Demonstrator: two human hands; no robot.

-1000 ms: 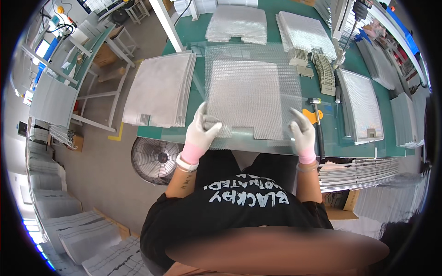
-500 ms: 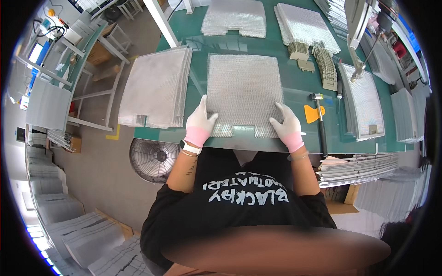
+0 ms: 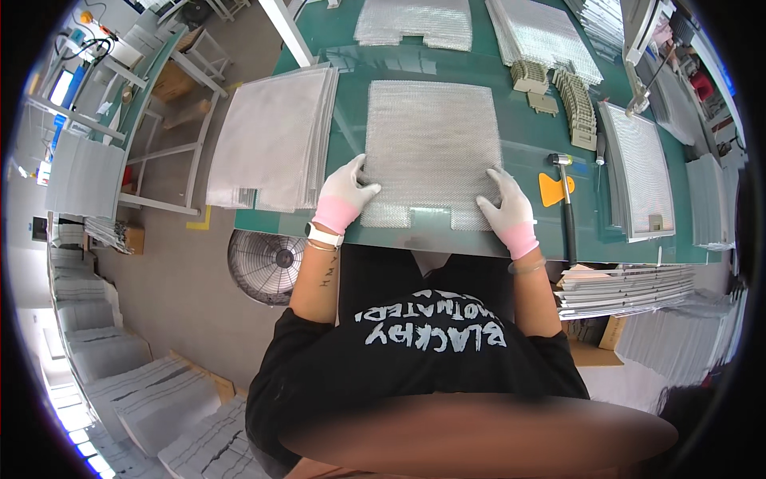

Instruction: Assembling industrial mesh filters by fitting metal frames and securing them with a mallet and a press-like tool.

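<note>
- Around the mesh sheet, taken as the clock's centre, spread a green table (image 3: 335,36).
- At 9 o'clock lay a stack of pale sheets (image 3: 267,136), well apart from the mesh sheet.
- The silvery mesh sheet (image 3: 433,152) itself lay flat on the table between the hands, its notched edge towards 6 o'clock.
- Between 1 and 2 o'clock lay a pile of silvery sheets (image 3: 544,36), and at 12 a notched stack (image 3: 412,22).
- At 3 o'clock, near the table's right side, was a framed mesh panel (image 3: 641,168).
- At 8 o'clock the gloved left hand (image 3: 346,195) was at the sheet's left edge, thumb and fingers spread apart.
- At 4 o'clock the gloved right hand (image 3: 509,211) reached over the right edge, thumb and fingers also apart; how firmly either hand pressed, I couldn't tell.
- Between 3 and 4 lay a black-handled hammer (image 3: 569,219), head towards 12.
- Between 2 and 3 ran a curved row of beige pieces (image 3: 576,112).
- Between 3 and 4, the hammer's shaft crossed a yellow scraper (image 3: 550,190).
- At 3 o'clock, just beside the framed panel, lay a slim screwdriver (image 3: 601,145).
</note>
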